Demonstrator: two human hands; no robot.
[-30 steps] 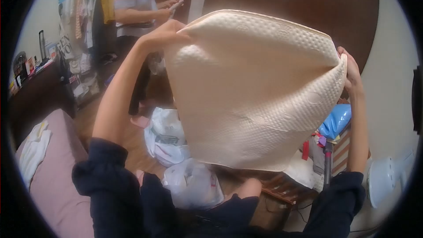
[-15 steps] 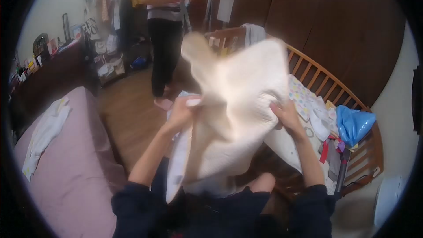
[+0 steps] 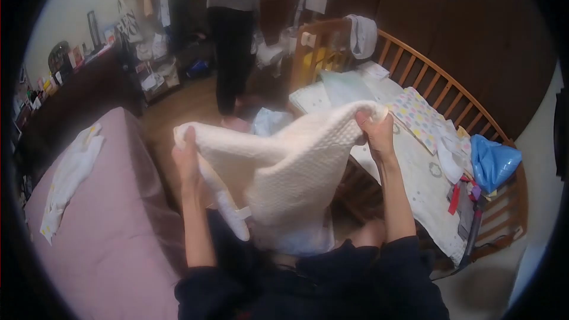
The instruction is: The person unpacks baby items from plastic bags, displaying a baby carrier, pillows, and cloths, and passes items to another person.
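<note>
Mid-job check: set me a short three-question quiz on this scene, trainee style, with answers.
1. True or false: the left hand and the right hand both grip the quilted cloth.
2. What lies on the pink cover?
A) a red strap
B) a white garment
C) a fan
3. Fill in the colour: the shiny bag at the far right of the wooden crib is ____.

Key: 1. True; 2. B; 3. blue

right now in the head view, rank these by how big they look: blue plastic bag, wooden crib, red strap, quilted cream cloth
1. Wooden crib
2. Quilted cream cloth
3. Blue plastic bag
4. Red strap
</note>
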